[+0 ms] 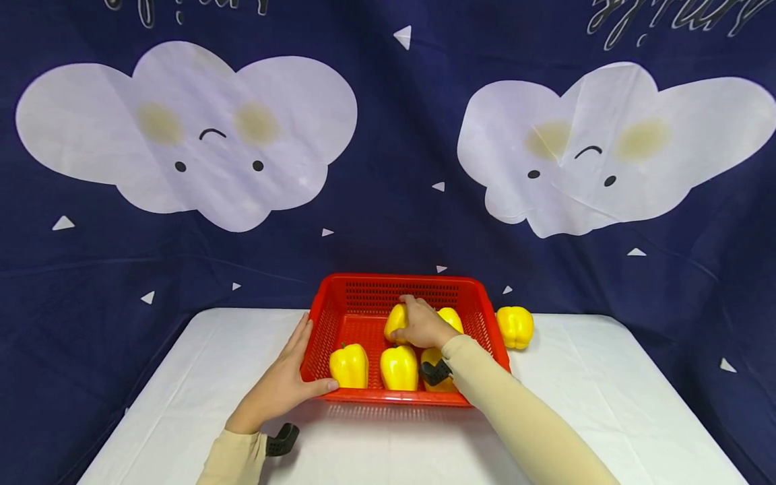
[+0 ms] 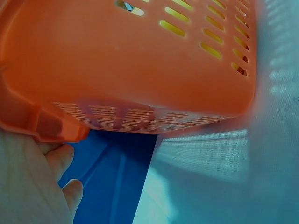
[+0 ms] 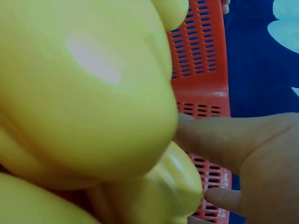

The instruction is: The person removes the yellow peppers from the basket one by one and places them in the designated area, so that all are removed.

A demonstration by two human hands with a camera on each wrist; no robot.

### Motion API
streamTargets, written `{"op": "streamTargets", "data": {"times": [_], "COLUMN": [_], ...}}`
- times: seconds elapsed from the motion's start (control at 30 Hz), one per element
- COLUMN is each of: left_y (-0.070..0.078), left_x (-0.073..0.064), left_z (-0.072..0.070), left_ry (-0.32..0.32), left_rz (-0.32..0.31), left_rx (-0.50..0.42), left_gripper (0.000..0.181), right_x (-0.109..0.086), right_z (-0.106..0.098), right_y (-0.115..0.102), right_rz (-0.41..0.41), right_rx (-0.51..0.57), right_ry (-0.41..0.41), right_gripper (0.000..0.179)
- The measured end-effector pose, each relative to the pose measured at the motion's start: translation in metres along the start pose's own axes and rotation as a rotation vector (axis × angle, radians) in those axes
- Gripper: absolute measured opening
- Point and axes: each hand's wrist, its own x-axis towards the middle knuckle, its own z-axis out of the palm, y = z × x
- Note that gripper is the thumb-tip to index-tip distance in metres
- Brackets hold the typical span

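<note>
Right hand (image 1: 427, 325) holds a yellow bell pepper (image 1: 395, 323) inside the red plastic basket (image 1: 400, 398): thumb on the near side, fingers over the far side. Whether it touches the basket floor, I can't tell from here. A second bell pepper (image 1: 399, 369) sits just below the thumb, towards me; a third bell pepper (image 1: 450, 318) lies on the far side of the knuckles. Left hand (image 1: 285, 384) lies with straight fingers along the basket's left wall, thumb extended on the front rim. My handling guess: light for its bulk, firm, glossy skin likely to slip under a fingertip hold, bruising if squeezed hard. I'd take it across its widest flanks, finger pads spread opposite the thumb, palm above.
</note>
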Motion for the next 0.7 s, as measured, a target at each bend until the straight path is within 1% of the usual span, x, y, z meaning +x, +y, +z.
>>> {"op": "streamTargets", "data": {"times": [0.17, 0.33, 0.57, 0.7], "left_y": [-0.0003, -0.0008, -0.0003, -0.0005], "left_x": [0.0002, 0.0001, -0.0004, -0.0002], "left_z": [-0.0006, -0.0001, 0.0, 0.0012], "left_ry": [0.005, 0.004, 0.003, 0.002], "left_rz": [0.002, 0.003, 0.003, 0.009], "left_rx": [-0.008, -0.008, -0.009, -0.003], "left_gripper": [0.119, 0.119, 0.118, 0.118], "right_x": [0.0006, 0.0002, 0.0008, 0.0004], "right_z": [0.0015, 0.0025, 0.004, 0.0049], "right_y": [-0.0001, 0.0002, 0.003, 0.0042], "right_rz": [-0.003, -0.003, -0.031, -0.052], "right_rx": [-0.015, -0.005, 0.007, -0.016], "right_ry": [-0.01, -0.021, -0.028, -0.021], "right_gripper": [0.078, 0.078, 0.079, 0.079]}}
